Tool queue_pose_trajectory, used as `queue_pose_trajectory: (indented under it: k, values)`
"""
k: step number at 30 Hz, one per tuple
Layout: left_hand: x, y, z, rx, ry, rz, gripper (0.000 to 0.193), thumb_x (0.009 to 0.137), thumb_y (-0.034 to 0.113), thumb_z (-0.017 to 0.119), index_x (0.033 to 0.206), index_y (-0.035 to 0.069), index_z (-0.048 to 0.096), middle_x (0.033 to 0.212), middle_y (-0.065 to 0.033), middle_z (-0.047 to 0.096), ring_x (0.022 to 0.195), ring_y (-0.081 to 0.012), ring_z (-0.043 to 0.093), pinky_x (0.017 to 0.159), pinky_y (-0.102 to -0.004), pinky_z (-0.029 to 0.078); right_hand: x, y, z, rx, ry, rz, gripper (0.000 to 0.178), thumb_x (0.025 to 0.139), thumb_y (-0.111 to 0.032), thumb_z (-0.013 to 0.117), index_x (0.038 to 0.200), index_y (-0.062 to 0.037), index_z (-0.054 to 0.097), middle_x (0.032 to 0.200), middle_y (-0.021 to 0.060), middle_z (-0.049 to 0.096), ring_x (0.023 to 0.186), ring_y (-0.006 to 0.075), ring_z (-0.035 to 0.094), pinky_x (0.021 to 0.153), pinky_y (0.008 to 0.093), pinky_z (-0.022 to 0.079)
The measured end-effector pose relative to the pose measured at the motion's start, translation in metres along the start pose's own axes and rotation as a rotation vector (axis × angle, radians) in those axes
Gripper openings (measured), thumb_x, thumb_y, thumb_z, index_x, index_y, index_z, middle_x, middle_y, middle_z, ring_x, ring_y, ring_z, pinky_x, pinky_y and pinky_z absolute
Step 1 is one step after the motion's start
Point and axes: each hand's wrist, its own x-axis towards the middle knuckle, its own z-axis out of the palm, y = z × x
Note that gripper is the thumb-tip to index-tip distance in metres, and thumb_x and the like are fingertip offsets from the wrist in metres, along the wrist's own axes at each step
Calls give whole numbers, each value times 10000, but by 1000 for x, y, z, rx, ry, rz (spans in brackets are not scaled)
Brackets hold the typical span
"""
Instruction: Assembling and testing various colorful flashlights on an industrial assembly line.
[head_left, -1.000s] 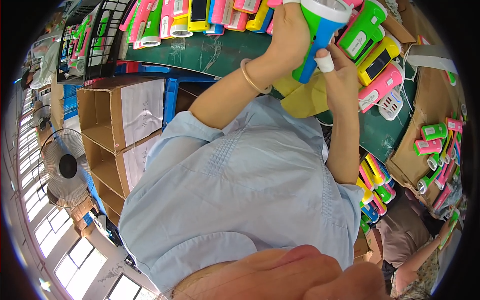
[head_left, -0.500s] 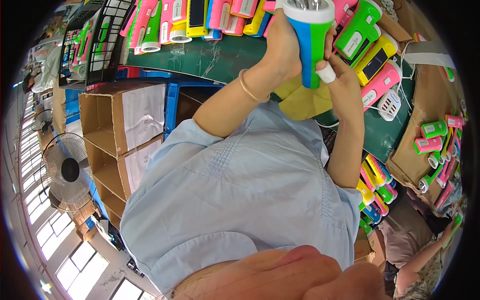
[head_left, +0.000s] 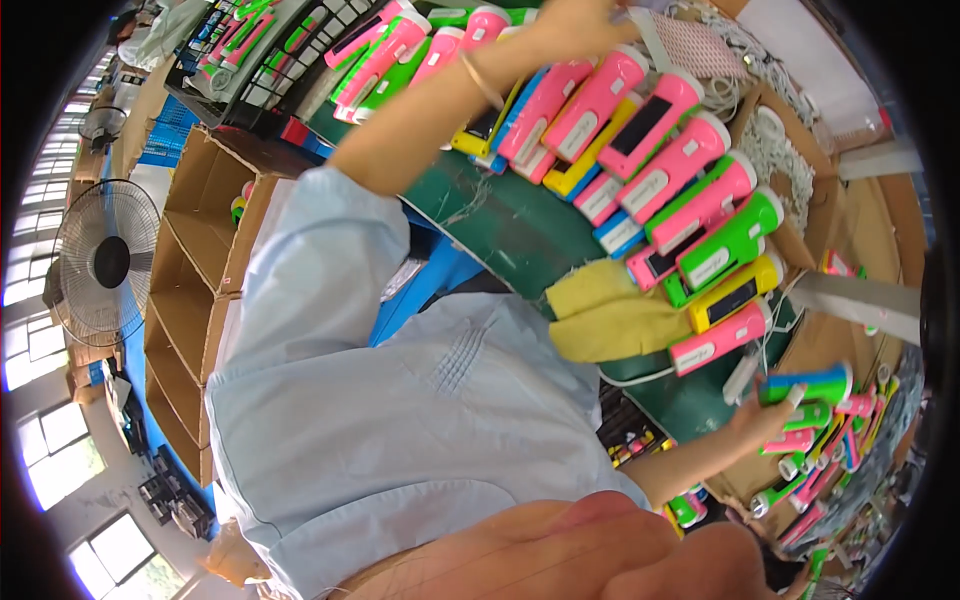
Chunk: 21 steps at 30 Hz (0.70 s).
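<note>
At the right, my right hand (head_left: pixel 762 418) is closed round a blue and green flashlight (head_left: pixel 806 383) with a white head, held over a heap of flashlights (head_left: pixel 825 440). White tape wraps one of its fingers. My left hand (head_left: pixel 585 25) is stretched to the top edge, partly cut off, its fingers not clear. It is above the row of flashlights, close to a pale strip (head_left: pixel 650 40). Below that arm, pink, green, yellow and blue flashlights (head_left: pixel 675 180) lie side by side on the green table (head_left: pixel 500 215). A yellow cloth (head_left: pixel 620 315) lies at the table's near edge.
A black crate (head_left: pixel 265 75) holds flashlights at the upper left. Cardboard compartments (head_left: pixel 190 255) stand at my left, with a fan (head_left: pixel 110 262) beyond. A box of white cables (head_left: pixel 785 150) is behind the row. A grey post (head_left: pixel 860 300) rises at the right.
The flashlight went from between both hands to the right in my right hand alone. My left hand let go of it and reached up and away over the row. The view turned.
</note>
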Motion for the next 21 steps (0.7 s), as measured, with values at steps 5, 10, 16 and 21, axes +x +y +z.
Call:
queue_pose_trajectory:
  k: [5,10,16,21]
  values:
    - [44,-209,-26,693,-233,234,402,682,83,571,1081,41,563,1011,-188,598,902,-358,577,805,-442,458,28,-4,-1,-256,248,-171,328,841,-106,511,1129,49,540,935,101,588,731,158,554,578,238,437]
    - [68,-177,18,851,-656,170,412,674,186,659,1063,89,562,950,-143,615,886,-318,592,767,-432,461,-18,2,28,-71,-236,-67,305,858,-23,438,1140,12,550,615,-42,386,464,6,255,393,159,181]
    - [67,-94,-42,413,47,147,440,627,175,714,1018,78,537,839,-160,606,811,-324,591,710,-406,465,-82,3,68,-277,-504,-66,201,882,-91,528,1027,21,609,613,-40,449,459,5,327,400,169,216]
    - [6,20,-73,-618,146,2,589,649,178,778,1137,33,482,937,-143,584,859,-271,592,774,-316,467,-107,8,95,-333,-740,-200,283,898,-163,529,1122,5,573,765,4,528,585,49,440,511,182,329]
